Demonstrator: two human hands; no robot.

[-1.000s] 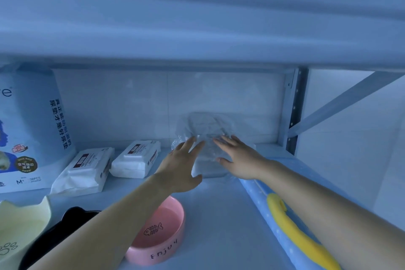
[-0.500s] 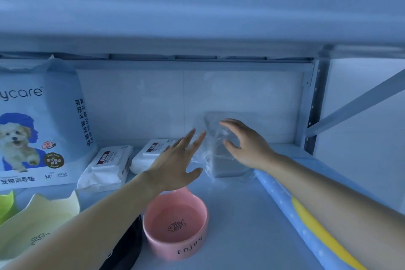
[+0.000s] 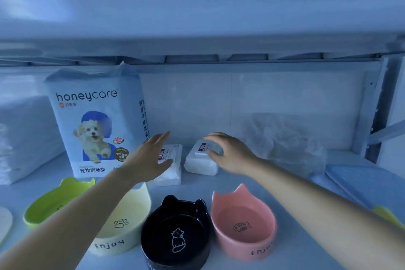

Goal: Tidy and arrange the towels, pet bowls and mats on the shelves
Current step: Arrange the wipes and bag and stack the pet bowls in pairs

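We see four bowls in a row along the bottom of the frame: green bowl (image 3: 49, 203), yellow bowl (image 3: 129, 215), black bowl (image 3: 177, 233), pink bowl (image 3: 243, 222). We'd call that part done. Left hand (image 3: 151, 159) is flat and empty over the left wipe pack (image 3: 174, 174). Right hand (image 3: 231, 154), fingers loosely bent and gripping nothing, is over the right wipe pack (image 3: 198, 163) at centre. The packs look skewed, so they're likely still to straighten.

pink bowl (image 3: 243, 223) and black bowl (image 3: 175, 232) block front, bare shelf (image 3: 252, 180) behind them
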